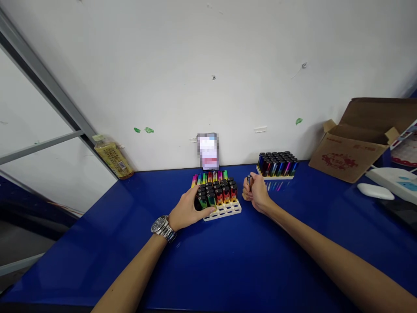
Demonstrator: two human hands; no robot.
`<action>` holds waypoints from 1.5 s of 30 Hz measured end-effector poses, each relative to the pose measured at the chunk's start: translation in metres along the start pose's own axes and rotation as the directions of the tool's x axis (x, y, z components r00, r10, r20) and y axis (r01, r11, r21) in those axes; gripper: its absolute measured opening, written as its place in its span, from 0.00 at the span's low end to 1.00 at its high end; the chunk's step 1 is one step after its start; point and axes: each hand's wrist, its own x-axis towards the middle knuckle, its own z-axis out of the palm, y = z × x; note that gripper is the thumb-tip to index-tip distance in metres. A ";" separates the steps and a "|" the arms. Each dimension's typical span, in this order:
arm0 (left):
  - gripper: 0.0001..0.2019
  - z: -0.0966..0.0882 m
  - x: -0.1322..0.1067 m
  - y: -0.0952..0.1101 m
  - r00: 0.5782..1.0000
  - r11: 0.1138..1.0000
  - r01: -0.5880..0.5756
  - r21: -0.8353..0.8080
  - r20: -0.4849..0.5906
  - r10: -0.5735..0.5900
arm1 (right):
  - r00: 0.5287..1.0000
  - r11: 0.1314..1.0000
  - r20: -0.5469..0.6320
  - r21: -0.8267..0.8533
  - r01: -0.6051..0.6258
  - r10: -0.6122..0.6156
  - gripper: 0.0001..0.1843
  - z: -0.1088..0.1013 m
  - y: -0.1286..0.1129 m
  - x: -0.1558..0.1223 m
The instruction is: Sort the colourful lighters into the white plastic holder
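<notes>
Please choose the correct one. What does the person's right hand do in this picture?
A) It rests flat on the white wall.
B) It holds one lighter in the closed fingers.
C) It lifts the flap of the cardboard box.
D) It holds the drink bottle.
B. The right hand is closed around one lighter, with the lighter's top showing above the fingers, and it is far from the cardboard box and the drink bottle.

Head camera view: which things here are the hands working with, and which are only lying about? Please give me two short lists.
Working with:
left hand, on black-capped lighters in a white tray
right hand, holding one lighter
a second lighter tray, nearby

Lying about:
plastic drink bottle
cardboard box
white mouse
blurred card
</notes>
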 end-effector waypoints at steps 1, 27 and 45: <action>0.32 0.000 0.000 0.000 1.000 1.000 -0.002 -0.002 -0.001 0.002 | 1.000 1.000 0.003 -0.002 0.009 -0.009 0.26 0.000 0.000 0.000; 0.33 0.001 0.000 0.000 0.999 0.999 0.032 0.011 0.006 -0.032 | 0.945 0.945 0.136 -0.097 0.311 -0.297 0.25 -0.008 0.004 0.006; 0.31 0.000 0.001 0.002 1.000 1.000 -0.009 -0.003 -0.010 0.009 | 0.643 0.555 0.515 -0.338 0.760 -0.567 0.14 0.015 -0.008 -0.041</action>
